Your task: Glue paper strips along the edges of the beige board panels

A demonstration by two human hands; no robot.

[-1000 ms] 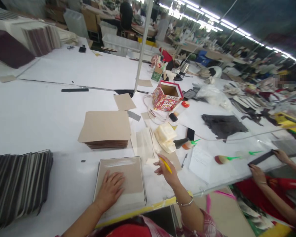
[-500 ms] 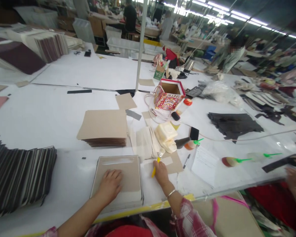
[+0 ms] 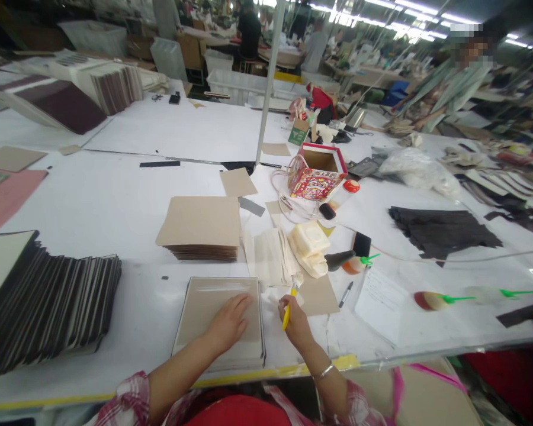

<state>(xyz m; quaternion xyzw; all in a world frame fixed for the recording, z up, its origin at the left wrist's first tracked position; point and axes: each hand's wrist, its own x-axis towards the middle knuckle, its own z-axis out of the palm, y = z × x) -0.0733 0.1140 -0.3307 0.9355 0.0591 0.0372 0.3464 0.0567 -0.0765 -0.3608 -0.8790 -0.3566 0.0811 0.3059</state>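
My left hand [image 3: 229, 321] lies on a grey-beige board [image 3: 204, 307] with a dark edge, its fingers stretched toward the board's right side. A shiny wet-looking streak runs across the board's far end. To the right of the board, my right hand [image 3: 295, 322] is closed around the yellow handle of a brush [image 3: 288, 310], bristles pointing away from me. The bristles are close to a cream plastic container [image 3: 308, 242] lying by some pale cloth-like strips [image 3: 270, 257]. A beige card [image 3: 320, 294] lies just right of the brush.
A stack of beige boards [image 3: 199, 222] stands beyond my left hand. Many black-edged panels [image 3: 71, 302] lean in a row at left. On the right are a pen [image 3: 346, 294], a written sheet [image 3: 381, 302] and a green-tipped bottle [image 3: 430, 300]. A metal pole [image 3: 270, 89] rises mid-table.
My left hand has slid to the right across the board. My right hand still holds the brush beside the board. The camera view has shifted slightly left.
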